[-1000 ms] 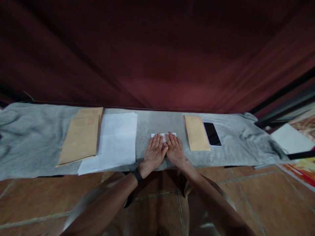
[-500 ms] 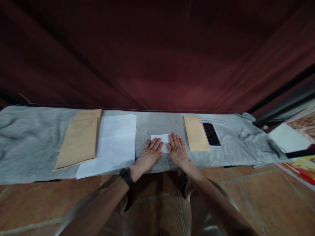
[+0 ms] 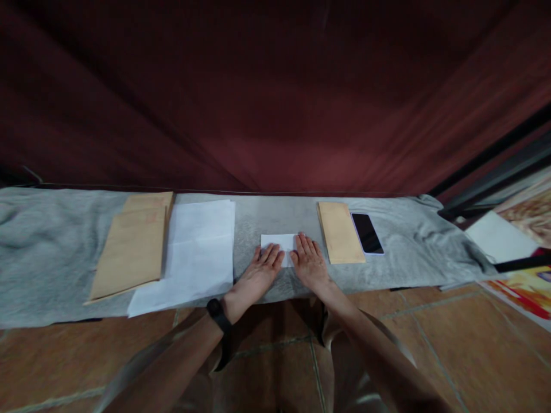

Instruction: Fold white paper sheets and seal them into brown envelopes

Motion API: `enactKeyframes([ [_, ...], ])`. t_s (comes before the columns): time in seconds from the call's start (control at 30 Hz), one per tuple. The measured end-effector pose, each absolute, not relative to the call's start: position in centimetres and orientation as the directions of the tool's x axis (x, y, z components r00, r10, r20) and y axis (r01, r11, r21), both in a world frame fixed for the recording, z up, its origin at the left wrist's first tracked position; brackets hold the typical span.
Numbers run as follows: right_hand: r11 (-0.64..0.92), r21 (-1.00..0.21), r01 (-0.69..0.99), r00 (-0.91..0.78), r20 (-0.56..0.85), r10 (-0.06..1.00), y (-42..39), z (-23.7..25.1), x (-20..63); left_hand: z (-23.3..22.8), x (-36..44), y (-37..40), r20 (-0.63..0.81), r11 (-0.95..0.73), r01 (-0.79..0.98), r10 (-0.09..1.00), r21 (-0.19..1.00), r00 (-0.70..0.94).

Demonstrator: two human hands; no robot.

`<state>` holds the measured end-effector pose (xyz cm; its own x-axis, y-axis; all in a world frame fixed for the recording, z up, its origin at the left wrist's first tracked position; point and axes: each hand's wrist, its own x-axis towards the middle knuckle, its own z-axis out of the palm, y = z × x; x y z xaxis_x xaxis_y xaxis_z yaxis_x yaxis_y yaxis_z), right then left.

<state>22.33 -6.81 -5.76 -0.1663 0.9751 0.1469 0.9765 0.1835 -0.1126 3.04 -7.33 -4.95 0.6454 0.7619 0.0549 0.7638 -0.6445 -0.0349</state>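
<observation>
A small folded white sheet of paper lies flat on the grey cloth in front of me. My left hand presses on its left part, palm down with the fingers stretched out. On its right part rests my right hand, also flat with the fingers extended. Both hands cover portions of the paper, and bare paper shows between them. Left of my hands are large white paper sheets, partly under brown envelopes. Close to the right of my right hand lies a stack of smaller brown envelopes.
A phone with a dark screen lies beside the small envelopes. Grey cloth covers the long narrow surface. Behind it hangs a dark red curtain. At the right are a white board and a colourful printed sheet.
My left hand has slid slightly left and down along the folded paper, and a little more of its upper left part shows. The right hand stays nearly in place.
</observation>
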Motion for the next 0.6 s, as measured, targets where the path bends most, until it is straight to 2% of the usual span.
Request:
enactKeyframes([
  [0.13,0.179,-0.121,0.976,-0.161,0.149,0.976,-6.7,-5.6,22.2,-4.0,3.2,-7.3,0.113,-0.636,0.772,0.769,0.023,0.63],
  [0.23,0.178,-0.127,0.976,-0.157,0.16,0.975,-6.6,-5.6,21.9,-3.6,4.0,-6.9,0.155,-0.576,0.812,0.815,0.097,0.559],
  [0.37,0.157,-0.154,0.976,-0.132,0.161,0.978,-6.3,-5.5,21.6,-4.5,5.4,-6.4,0.188,-0.477,0.871,0.872,0.119,0.452],
  [0.5,0.176,-0.271,0.946,-0.13,0.177,0.975,-5.6,-5.3,21.1,-5.9,6.3,-6.1,0.199,-0.429,0.894,0.894,0.125,0.401],
  [0.6,0.298,-0.412,0.861,-0.241,0.187,0.952,-5.0,-5.4,20.1,-6.7,6.3,-5.8,0.164,-0.461,0.881,0.882,0.108,0.441],
])
